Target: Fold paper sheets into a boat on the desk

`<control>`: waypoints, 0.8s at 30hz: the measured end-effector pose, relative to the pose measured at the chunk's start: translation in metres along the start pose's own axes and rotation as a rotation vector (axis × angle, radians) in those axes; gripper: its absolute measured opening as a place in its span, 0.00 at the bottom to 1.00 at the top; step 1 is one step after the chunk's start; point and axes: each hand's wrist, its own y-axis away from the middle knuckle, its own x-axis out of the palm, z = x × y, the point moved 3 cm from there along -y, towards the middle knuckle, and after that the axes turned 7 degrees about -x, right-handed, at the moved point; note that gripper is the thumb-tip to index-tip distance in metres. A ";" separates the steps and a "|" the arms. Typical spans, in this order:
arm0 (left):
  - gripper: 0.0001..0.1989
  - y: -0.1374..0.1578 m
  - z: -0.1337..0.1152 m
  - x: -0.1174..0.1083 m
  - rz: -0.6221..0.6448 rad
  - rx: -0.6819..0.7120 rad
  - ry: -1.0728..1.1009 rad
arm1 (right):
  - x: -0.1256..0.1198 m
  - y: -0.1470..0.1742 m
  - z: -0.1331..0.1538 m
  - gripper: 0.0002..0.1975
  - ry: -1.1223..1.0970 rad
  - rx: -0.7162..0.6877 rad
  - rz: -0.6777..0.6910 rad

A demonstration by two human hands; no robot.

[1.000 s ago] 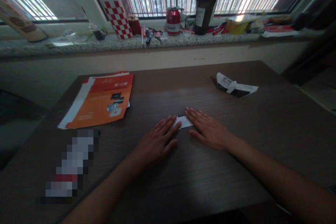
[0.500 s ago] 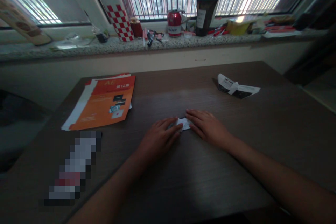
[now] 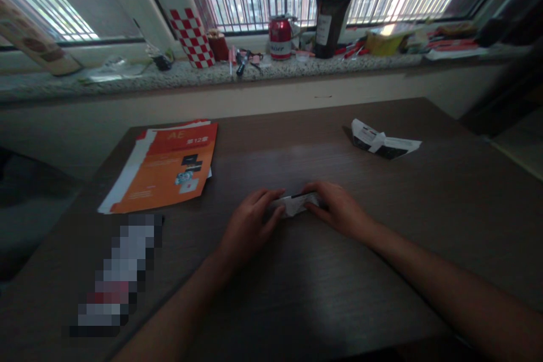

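Observation:
A narrow folded strip of printed paper (image 3: 294,205) is held just over the middle of the brown table. My left hand (image 3: 253,219) grips its left end between thumb and fingers. At the right end, my right hand (image 3: 335,207) pinches the same paper with its thumb in front and fingers behind. A dark edge shows along the top of the strip; its ends are partly covered by my fingers. Farther back on the right lies a folded paper piece (image 3: 384,141) with a band across its middle, apart from both hands.
An orange booklet (image 3: 165,169) on other sheets lies at the table's left, with a blurred-out oblong item (image 3: 121,271) in front of it. On the windowsill stand a checkered bottle (image 3: 193,37), a red can (image 3: 280,38), a dark drink cup (image 3: 332,22) and small clutter.
Both hands have gone from lying flat over the paper to gripping its two ends. More of the strip shows now, and it looks tilted up from the table.

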 end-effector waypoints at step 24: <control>0.11 0.002 -0.009 -0.001 -0.185 0.071 0.017 | 0.013 -0.003 0.015 0.14 -0.763 0.245 -0.123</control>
